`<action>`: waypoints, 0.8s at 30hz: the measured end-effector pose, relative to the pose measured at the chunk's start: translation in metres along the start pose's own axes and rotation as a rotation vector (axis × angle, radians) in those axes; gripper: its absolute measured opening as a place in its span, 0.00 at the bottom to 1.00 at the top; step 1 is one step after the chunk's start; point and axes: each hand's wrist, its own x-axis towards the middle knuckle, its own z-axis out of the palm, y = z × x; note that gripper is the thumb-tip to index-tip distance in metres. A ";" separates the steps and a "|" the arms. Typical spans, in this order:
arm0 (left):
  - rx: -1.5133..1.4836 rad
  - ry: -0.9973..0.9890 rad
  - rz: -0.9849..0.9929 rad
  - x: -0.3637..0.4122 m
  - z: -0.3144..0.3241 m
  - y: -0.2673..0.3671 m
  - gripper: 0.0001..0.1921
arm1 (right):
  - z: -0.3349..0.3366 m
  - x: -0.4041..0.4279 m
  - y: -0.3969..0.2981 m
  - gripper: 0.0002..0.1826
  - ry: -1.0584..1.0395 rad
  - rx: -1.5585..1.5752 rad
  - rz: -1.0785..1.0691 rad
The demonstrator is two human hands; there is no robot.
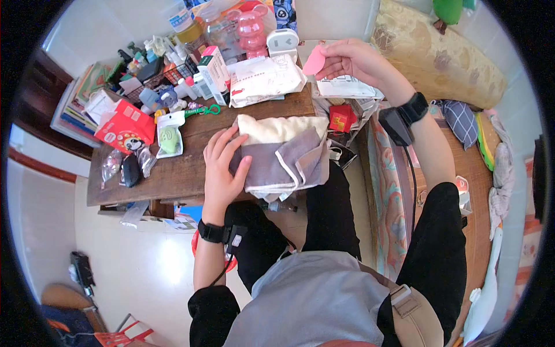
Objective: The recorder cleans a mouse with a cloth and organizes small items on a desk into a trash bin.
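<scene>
My left hand (pixel 223 167) lies with fingers spread on the left side of a folded grey and cream cloth (pixel 282 152). White piping runs along the cloth's folded flaps, and it overhangs the desk's front edge. Raised over the back right corner of the desk, my right hand (pixel 347 60) pinches a thin, flat pink piece (pixel 314 62) between thumb and fingers. What the pink piece is made of cannot be told. Just left of it sits a white printed soft pack (pixel 266 82). Both wrists wear black straps with small cabled devices.
On the wooden desk (pixel 182 178) stand a red box (pixel 125 126), a packaged green item (pixel 170 135), a black computer mouse (pixel 131 170), a wire basket of bottles (pixel 173 69) and a pink bear-shaped container (pixel 251 32). Right of me is a wooden bench (pixel 451 156) with cushions.
</scene>
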 end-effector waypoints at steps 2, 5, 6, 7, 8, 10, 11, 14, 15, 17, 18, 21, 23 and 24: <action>0.019 0.020 0.004 -0.003 -0.001 -0.003 0.17 | 0.026 -0.012 -0.004 0.16 -0.065 0.026 -0.002; -0.104 0.101 0.018 -0.004 -0.005 -0.008 0.18 | 0.068 -0.026 0.000 0.16 -0.086 0.086 -0.015; -0.185 0.184 -0.012 -0.002 -0.006 -0.009 0.19 | 0.081 -0.028 0.004 0.16 -0.069 0.154 0.001; -0.189 0.226 -0.052 -0.006 -0.009 -0.006 0.23 | 0.095 -0.031 0.009 0.16 -0.054 0.223 0.019; -0.208 0.241 -0.064 -0.013 -0.011 0.001 0.26 | 0.110 -0.035 0.014 0.17 -0.067 0.275 0.024; -0.205 0.272 -0.046 -0.019 -0.013 0.015 0.33 | 0.135 -0.039 0.020 0.17 -0.102 0.299 0.058; -0.169 0.278 -0.044 -0.021 -0.016 0.024 0.35 | 0.145 -0.040 0.023 0.18 -0.118 0.323 0.086; -0.152 0.336 -0.089 -0.034 -0.025 0.039 0.34 | 0.170 -0.041 0.031 0.18 -0.179 0.357 0.135; -0.124 0.377 -0.102 -0.039 -0.028 0.040 0.31 | 0.178 -0.041 0.033 0.18 -0.187 0.395 0.163; -0.085 0.425 -0.130 -0.049 -0.032 0.039 0.28 | 0.193 -0.038 0.040 0.17 -0.227 0.435 0.183; -0.037 0.455 -0.136 -0.057 -0.036 0.039 0.27 | 0.203 -0.037 0.044 0.16 -0.216 0.440 0.213; 0.036 0.510 -0.195 -0.080 -0.045 0.039 0.24 | 0.234 -0.036 0.053 0.14 -0.232 0.460 0.244; 0.054 0.531 -0.244 -0.098 -0.049 0.036 0.22 | 0.251 -0.034 0.067 0.14 -0.232 0.478 0.281; 0.082 0.530 -0.267 -0.108 -0.053 0.034 0.21 | 0.262 -0.036 0.067 0.13 -0.232 0.477 0.323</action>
